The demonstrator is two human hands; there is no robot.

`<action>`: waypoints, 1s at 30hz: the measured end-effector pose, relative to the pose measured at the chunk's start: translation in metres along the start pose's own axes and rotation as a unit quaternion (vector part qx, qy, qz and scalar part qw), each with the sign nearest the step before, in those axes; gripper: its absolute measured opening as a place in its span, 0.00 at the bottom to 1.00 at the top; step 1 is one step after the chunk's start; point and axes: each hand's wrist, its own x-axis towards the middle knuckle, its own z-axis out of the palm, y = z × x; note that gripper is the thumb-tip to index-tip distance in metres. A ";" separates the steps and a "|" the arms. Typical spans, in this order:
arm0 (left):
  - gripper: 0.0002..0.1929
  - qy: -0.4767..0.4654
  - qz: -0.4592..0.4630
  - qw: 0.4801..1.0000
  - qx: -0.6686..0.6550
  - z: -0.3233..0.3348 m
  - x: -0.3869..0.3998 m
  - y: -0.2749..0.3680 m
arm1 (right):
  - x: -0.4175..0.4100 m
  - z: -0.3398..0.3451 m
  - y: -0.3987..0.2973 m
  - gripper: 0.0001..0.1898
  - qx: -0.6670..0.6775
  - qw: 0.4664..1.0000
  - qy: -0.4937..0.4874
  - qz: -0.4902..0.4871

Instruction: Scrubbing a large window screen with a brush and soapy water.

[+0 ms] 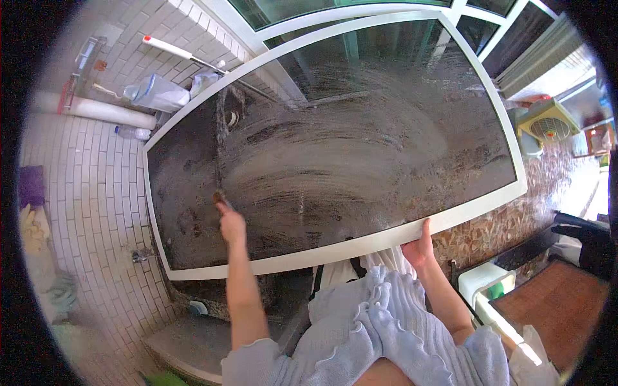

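Note:
A large white-framed window panel (347, 251) is tilted before me, its dark see-through sheet (338, 164) covered with curved, streaky smears. Whether the sheet is mesh or glass I cannot tell. My left hand (233, 227) is over the sheet's lower left part, fingers curled around a small brownish tool (218, 197) that is too blurred to name. At the lower edge of the frame, right of the middle, my right hand (419, 247) grips the white rail with the thumb on top.
White-tiled wall (96, 193) stands at left, with a metal tap (140, 255) and a plastic bottle (133, 132). A white-handled pole (169, 47) leans behind the panel. At right are a fan (549, 128), a white container (485, 282) and a brown-topped surface (555, 306).

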 end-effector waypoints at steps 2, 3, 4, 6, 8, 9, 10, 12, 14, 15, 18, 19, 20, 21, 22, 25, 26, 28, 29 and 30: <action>0.41 -0.090 0.006 0.985 -0.150 0.011 -0.049 0.075 | 0.002 -0.002 0.003 0.34 0.001 1.000 -0.005 0.008; 0.41 -0.166 -0.020 0.952 -0.256 0.018 -0.090 0.122 | 0.003 -0.005 0.001 0.34 0.000 1.000 -0.017 0.004; 0.42 -0.224 0.060 0.948 -0.219 0.020 -0.135 0.160 | 0.005 -0.007 0.000 0.34 -0.001 1.000 -0.030 0.003; 0.33 -0.246 0.306 0.915 -0.088 0.013 -0.213 0.192 | 0.003 -0.008 0.002 0.34 -0.014 0.999 -0.038 0.002; 0.29 -0.245 0.458 0.853 0.053 0.018 -0.222 0.184 | 0.004 -0.004 0.002 0.34 -0.025 0.999 -0.048 -0.004; 0.28 -0.243 0.460 0.851 0.066 0.011 -0.210 0.176 | 0.005 -0.004 -0.001 0.33 -0.013 0.999 -0.039 0.003; 0.28 -0.235 0.404 0.883 0.052 0.019 -0.177 0.152 | 0.001 -0.006 -0.001 0.32 -0.003 0.999 -0.029 0.012; 0.27 -0.232 0.258 0.936 0.065 -0.008 -0.113 0.111 | -0.001 -0.012 -0.006 0.32 0.009 1.000 -0.012 0.006; 0.29 -0.151 0.066 0.984 -0.059 -0.020 -0.045 0.028 | 0.001 -0.006 -0.004 0.31 0.020 1.000 -0.015 0.018; 0.28 -0.080 0.042 0.994 0.055 -0.027 -0.022 -0.009 | 0.003 -0.003 -0.001 0.31 0.024 0.999 -0.015 0.020; 0.34 -0.003 0.020 0.999 -0.028 0.000 -0.013 -0.047 | 0.003 0.001 0.006 0.33 -0.012 1.000 0.004 0.007; 0.33 -0.141 -0.030 0.973 -0.179 -0.007 -0.063 0.038 | 0.004 -0.008 -0.003 0.33 -0.002 1.000 0.021 -0.014; 0.35 -0.200 0.003 0.966 -0.166 -0.020 -0.112 0.088 | 0.004 -0.009 -0.004 0.33 0.005 1.000 0.006 -0.009; 0.36 -0.092 0.204 0.973 -0.059 0.014 -0.145 0.091 | 0.003 -0.001 0.001 0.33 0.003 1.000 -0.019 0.007; 0.26 -0.251 0.199 0.946 -0.047 0.036 -0.170 0.104 | 0.003 -0.002 0.003 0.33 -0.004 1.000 -0.020 0.015; 0.21 -0.213 0.418 0.883 0.026 0.016 -0.227 0.139 | 0.008 -0.008 0.000 0.33 0.017 1.000 0.006 0.015; 0.21 -0.236 0.447 0.859 0.078 0.012 -0.226 0.141 | 0.009 -0.007 0.001 0.33 -0.001 1.000 -0.009 0.007; 0.21 -0.255 0.446 0.849 0.126 -0.011 -0.179 0.116 | 0.005 -0.012 -0.003 0.33 -0.013 1.000 -0.016 -0.005; 0.20 -0.224 0.423 0.869 0.126 -0.012 -0.149 0.083 | 0.003 -0.011 -0.003 0.33 -0.004 1.000 0.003 0.005; 0.21 -0.247 0.343 0.896 0.135 -0.018 -0.114 0.052 | 0.004 -0.011 -0.005 0.33 0.008 1.000 0.023 0.010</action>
